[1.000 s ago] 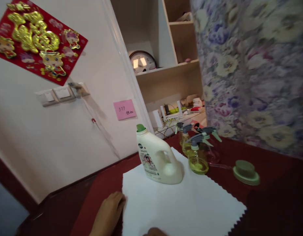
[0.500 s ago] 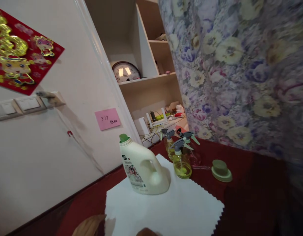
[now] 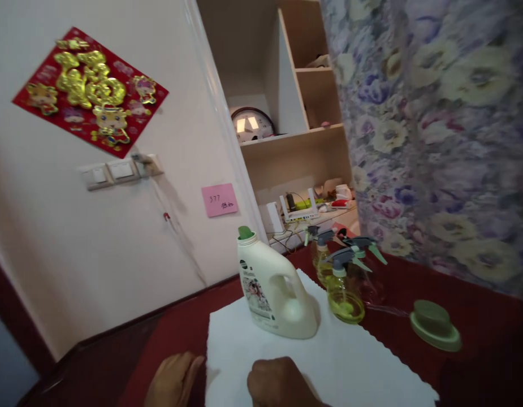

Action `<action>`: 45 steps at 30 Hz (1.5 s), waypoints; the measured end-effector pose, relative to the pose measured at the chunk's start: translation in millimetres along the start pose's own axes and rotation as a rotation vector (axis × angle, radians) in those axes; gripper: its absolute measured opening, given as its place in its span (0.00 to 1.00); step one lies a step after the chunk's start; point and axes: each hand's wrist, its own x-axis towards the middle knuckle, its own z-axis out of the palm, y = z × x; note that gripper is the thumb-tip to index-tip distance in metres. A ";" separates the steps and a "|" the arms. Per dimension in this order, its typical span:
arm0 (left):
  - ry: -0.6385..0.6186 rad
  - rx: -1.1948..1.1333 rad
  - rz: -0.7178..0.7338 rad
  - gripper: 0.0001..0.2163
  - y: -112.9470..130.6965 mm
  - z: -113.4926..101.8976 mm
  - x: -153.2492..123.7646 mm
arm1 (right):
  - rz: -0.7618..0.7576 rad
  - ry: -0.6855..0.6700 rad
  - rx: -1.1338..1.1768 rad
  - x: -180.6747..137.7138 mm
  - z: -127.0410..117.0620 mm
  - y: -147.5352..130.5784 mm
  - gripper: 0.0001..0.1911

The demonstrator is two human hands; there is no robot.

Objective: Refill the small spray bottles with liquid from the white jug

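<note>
My left hand [image 3: 173,380] rests at the lower edge of the view on the red tabletop, beside the left edge of a white sheet with a zigzag border [image 3: 227,350]. Its fingers are held together, with nothing seen in them. Over the sheet, my right hand [image 3: 282,383] is closed in a fist, back of the hand towards me, with no object showing. Beyond both hands a pale green jug [image 3: 278,288] with a handle and a printed label stands upright on the sheet. Its mouth is uncapped, with a green spout inside. Neither hand touches it.
Several trigger spray bottles, one with yellow-green liquid [image 3: 345,302], stand behind the jug to the right. A green cap [image 3: 434,323] lies on the red tabletop [image 3: 397,282]. A floral curtain [image 3: 431,141] hangs at right; a white wall [image 3: 117,243] bounds the left.
The view has turned left, so the jug, bottles and cap appear farther right. Both hands now show more fully at the bottom. The jug stays on the sheet.
</note>
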 end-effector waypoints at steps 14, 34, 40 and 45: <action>0.120 0.053 0.031 0.24 2.0 2.9 -11.3 | 0.045 0.215 0.208 -16.4 0.9 -0.9 0.20; 0.047 -0.100 -0.053 0.22 1.5 4.3 -9.8 | -0.105 0.426 -0.051 -10.4 -26.2 -18.8 0.19; 0.076 -0.025 -0.001 0.25 2.3 6.4 -10.0 | -0.085 0.471 -0.065 -2.5 -37.5 -20.2 0.20; 0.097 0.006 0.012 0.23 1.3 8.3 -13.4 | 0.064 0.586 -0.089 -4.4 -100.7 -6.8 0.18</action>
